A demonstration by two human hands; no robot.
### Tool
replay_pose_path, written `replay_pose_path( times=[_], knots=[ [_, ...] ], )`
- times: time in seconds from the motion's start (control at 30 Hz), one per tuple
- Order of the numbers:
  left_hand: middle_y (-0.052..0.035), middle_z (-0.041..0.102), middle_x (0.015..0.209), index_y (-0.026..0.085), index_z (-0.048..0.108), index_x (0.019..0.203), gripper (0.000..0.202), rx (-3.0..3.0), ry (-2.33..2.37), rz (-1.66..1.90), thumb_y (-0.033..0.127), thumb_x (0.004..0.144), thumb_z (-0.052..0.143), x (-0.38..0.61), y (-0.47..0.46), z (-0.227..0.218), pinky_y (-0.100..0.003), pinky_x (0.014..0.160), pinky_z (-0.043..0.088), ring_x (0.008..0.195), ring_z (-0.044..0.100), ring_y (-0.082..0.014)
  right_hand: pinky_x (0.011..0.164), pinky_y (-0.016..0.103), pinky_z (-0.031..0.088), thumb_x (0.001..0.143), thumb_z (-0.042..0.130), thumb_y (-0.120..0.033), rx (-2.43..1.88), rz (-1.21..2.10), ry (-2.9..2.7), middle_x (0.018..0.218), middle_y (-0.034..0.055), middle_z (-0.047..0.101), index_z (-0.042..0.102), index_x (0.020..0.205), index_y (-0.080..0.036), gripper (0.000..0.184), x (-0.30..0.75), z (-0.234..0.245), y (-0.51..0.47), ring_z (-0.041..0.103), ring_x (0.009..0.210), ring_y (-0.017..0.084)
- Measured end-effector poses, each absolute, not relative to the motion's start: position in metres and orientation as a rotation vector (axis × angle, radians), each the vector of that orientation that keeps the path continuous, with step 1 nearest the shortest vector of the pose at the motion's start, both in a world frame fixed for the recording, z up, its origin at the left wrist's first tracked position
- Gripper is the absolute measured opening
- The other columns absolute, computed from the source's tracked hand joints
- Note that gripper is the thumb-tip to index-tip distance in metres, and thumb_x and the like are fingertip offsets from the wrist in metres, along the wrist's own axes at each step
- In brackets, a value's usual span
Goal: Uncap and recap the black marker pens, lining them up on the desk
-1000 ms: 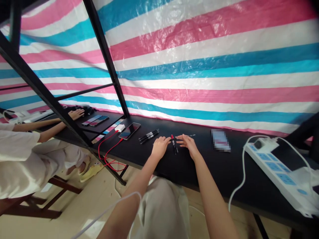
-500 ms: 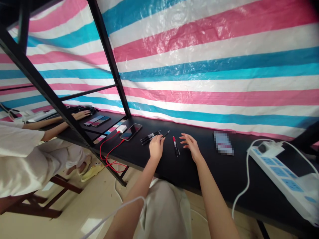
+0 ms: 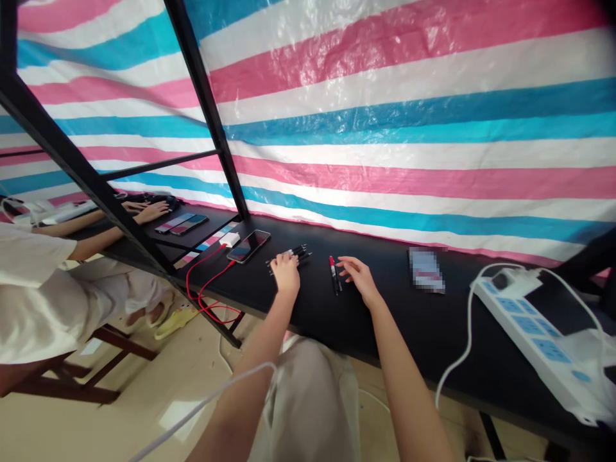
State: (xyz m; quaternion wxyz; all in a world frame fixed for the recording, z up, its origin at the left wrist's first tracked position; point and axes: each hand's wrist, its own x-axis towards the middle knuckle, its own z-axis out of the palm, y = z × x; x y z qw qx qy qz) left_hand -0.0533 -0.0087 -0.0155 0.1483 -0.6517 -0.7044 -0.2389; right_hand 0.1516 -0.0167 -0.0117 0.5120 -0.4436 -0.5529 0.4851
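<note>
Pens (image 3: 300,251) partly hidden by left hand (image 3: 285,272), grip unclear

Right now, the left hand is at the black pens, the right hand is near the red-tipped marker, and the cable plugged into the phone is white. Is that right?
Not quite: the head view shows the cable plugged into the phone is red, not white. The left hand is at the black pens and the right hand near the red-tipped marker.
</note>
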Motion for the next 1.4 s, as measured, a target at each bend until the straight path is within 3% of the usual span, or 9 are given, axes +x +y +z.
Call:
replay_pose_path(
  times=[0.33, 0.63, 0.83, 0.93, 1.03, 1.2, 1.3, 1.4],
  knots=[
    [-0.0091, 0.055, 0.096, 0.02, 0.052, 0.111, 0.033, -1.805, -2.022, -0.646, 0.014, 0.083, 0.036, -0.056, -0.007, -0.013, -0.039, 0.08, 0.032, 0.091, 0.044, -0.0235, 0.041, 0.019, 0.033, 0.072, 0.047, -0.035, -1.073, 1.092, -1.431, 0.084, 0.0054, 0.064, 0.061, 0.094, -0.019, 0.031, 0.143, -0.01, -0.017, 0.053, 0.057, 0.011],
    [-0.0081, 0.056, 0.095, 0.021, 0.056, 0.099, 0.024, -1.88, -1.97, -0.786, 0.017, 0.08, 0.04, -0.046, -0.018, 0.0, -0.04, 0.083, 0.03, 0.093, 0.045, -0.0236, 0.05, 0.024, 0.036, 0.075, 0.041, -0.032, -1.168, 1.052, -1.554, 0.073, 0.0002, 0.061, 0.062, 0.094, -0.019, 0.031, 0.145, -0.012, -0.018, 0.042, 0.045, 0.008],
    [-0.0032, 0.059, 0.077, 0.02, 0.056, 0.092, 0.021, -2.116, -1.854, -0.942, 0.026, 0.085, 0.037, -0.037, -0.021, 0.006, -0.029, 0.076, 0.035, 0.08, 0.052, -0.0164, 0.058, 0.024, 0.033, 0.076, 0.046, -0.033, -1.487, 0.551, -1.783, 0.075, -0.0015, 0.057, 0.061, 0.089, -0.025, 0.021, 0.155, -0.011, -0.023, 0.049, 0.063, 0.012],
    [-0.002, 0.058, 0.064, 0.018, 0.058, 0.076, 0.029, -2.367, -1.771, -0.769, 0.032, 0.086, 0.034, -0.022, -0.018, 0.002, -0.026, 0.07, 0.036, 0.066, 0.054, -0.0136, 0.056, 0.023, 0.03, 0.074, 0.052, -0.037, -1.619, 0.315, -1.893, 0.075, -0.0008, 0.055, 0.059, 0.082, -0.024, 0.017, 0.155, -0.011, -0.026, 0.049, 0.069, 0.014],
    [-0.0033, 0.061, 0.065, 0.018, 0.057, 0.067, 0.037, -2.532, -1.736, -0.607, 0.041, 0.085, 0.034, -0.005, -0.014, -0.002, -0.026, 0.069, 0.038, 0.067, 0.057, -0.0148, 0.056, 0.023, 0.029, 0.075, 0.052, -0.037, -1.662, 0.224, -1.979, 0.075, 0.0, 0.054, 0.058, 0.081, -0.023, 0.016, 0.151, -0.011, -0.025, 0.048, 0.07, 0.014],
    [-0.0054, 0.064, 0.079, 0.019, 0.058, 0.08, 0.039, -2.618, -1.988, -0.393, 0.053, 0.078, 0.04, 0.004, 0.0, 0.003, -0.026, 0.065, 0.041, 0.076, 0.06, -0.0193, 0.057, 0.023, 0.028, 0.077, 0.048, -0.031, -1.716, 0.226, -2.038, 0.077, 0.001, 0.055, 0.058, 0.083, -0.022, 0.015, 0.145, -0.008, -0.024, 0.048, 0.07, 0.014],
    [-0.0077, 0.064, 0.091, 0.018, 0.058, 0.088, 0.033, -2.657, -2.018, -0.175, 0.046, 0.077, 0.044, 0.004, 0.009, 0.012, -0.026, 0.068, 0.042, 0.085, 0.059, -0.0205, 0.06, 0.024, 0.031, 0.075, 0.05, -0.031, -1.811, 0.217, -1.972, 0.083, 0.0023, 0.056, 0.057, 0.083, -0.022, 0.015, 0.143, -0.006, -0.026, 0.051, 0.077, 0.016],
    [-0.011, 0.064, 0.091, 0.016, 0.057, 0.088, 0.029, -2.64, -1.993, -0.09, 0.04, 0.074, 0.051, 0.006, 0.01, 0.02, -0.028, 0.068, 0.044, 0.085, 0.06, -0.0234, 0.064, 0.026, 0.034, 0.075, 0.05, -0.026, -1.971, 0.163, -1.857, 0.087, 0.0054, 0.058, 0.056, 0.082, -0.019, 0.012, 0.143, -0.005, -0.028, 0.054, 0.082, 0.018]
  ],
)
